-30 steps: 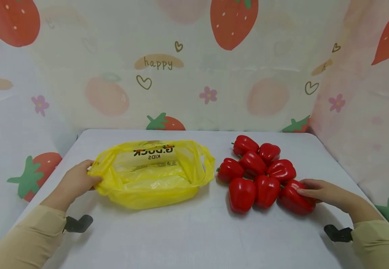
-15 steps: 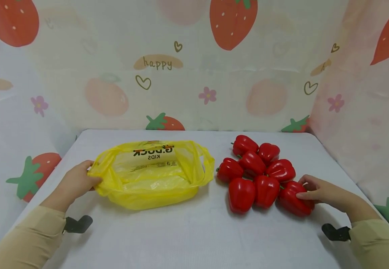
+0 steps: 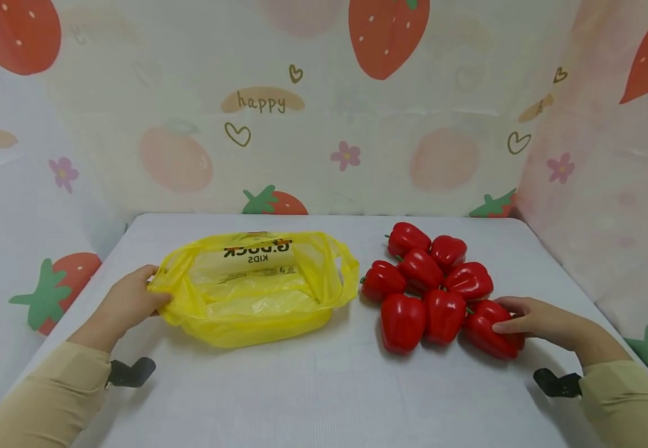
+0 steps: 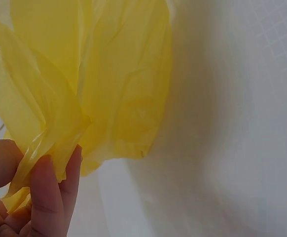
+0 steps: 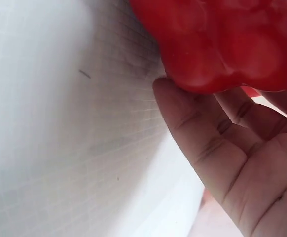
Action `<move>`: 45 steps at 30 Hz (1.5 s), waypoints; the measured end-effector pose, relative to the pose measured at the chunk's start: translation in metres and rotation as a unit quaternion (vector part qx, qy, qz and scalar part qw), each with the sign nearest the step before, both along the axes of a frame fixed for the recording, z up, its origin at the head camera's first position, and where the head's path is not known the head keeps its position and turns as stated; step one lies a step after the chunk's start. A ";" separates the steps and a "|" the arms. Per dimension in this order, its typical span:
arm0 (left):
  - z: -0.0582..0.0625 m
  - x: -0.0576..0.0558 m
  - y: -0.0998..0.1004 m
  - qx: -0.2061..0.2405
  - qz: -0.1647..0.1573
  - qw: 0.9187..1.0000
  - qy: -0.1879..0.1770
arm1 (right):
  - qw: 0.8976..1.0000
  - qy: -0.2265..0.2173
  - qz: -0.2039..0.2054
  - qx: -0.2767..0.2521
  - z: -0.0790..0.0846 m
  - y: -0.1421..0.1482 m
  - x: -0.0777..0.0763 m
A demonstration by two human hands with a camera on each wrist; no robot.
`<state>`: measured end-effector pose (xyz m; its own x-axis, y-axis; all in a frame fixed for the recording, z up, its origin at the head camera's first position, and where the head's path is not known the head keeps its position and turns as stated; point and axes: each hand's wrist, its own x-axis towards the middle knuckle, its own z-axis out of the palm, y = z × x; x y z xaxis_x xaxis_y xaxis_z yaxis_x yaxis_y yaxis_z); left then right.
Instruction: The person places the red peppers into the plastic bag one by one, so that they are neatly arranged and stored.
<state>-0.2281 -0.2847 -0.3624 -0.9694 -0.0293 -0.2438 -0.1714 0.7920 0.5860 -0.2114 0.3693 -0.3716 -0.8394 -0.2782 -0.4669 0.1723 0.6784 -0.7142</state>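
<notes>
On the left of the head view, my left hand [image 3: 132, 298] pinches the near-left handle of a yellow plastic bag [image 3: 268, 322]. The bag lies with its mouth spread wide, dark lettering on its inner back wall. Up close in the left wrist view, thumb and fingers squeeze the gathered yellow film [image 4: 45, 118]. At the right, my right hand [image 3: 550, 325] grips the outermost red bell pepper [image 3: 489, 333], thumb on top and fingers behind. That pepper rests on the table, its lobed end [image 5: 222, 54] against my fingers in the right wrist view.
Several more red bell peppers [image 3: 419, 270] sit in a close cluster left of the gripped one, right of the bag. All stand on a white table [image 3: 313, 392]. A strawberry-print cloth [image 3: 380, 112] hangs behind and along both sides.
My right hand shifts slightly left against the pepper, which turns a little. The left hand and the bag stay nearly still; the head view drifts a few pixels.
</notes>
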 end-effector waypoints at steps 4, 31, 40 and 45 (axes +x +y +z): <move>0.002 0.001 0.002 -0.001 0.000 1.000 0.002 | 1.000 -0.005 -0.002 -0.005 0.002 -0.002 0.001; -0.001 0.001 0.003 0.003 0.010 1.000 -0.008 | 0.997 0.062 0.027 -0.026 0.041 -0.001 -0.001; 0.000 0.002 0.004 0.007 0.006 1.000 -0.015 | 0.993 0.088 0.057 -0.053 0.057 -0.023 -0.016; 0.000 0.001 0.007 0.011 0.009 1.000 -0.018 | 0.992 0.095 0.072 -0.048 0.066 -0.044 -0.026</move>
<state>-0.2268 -0.2777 -0.3623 -0.9594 -0.0410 -0.2789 -0.2066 0.7752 0.5969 -0.2379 0.3253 -0.3056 -0.8583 -0.4362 -0.2703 -0.0641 0.6138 -0.7869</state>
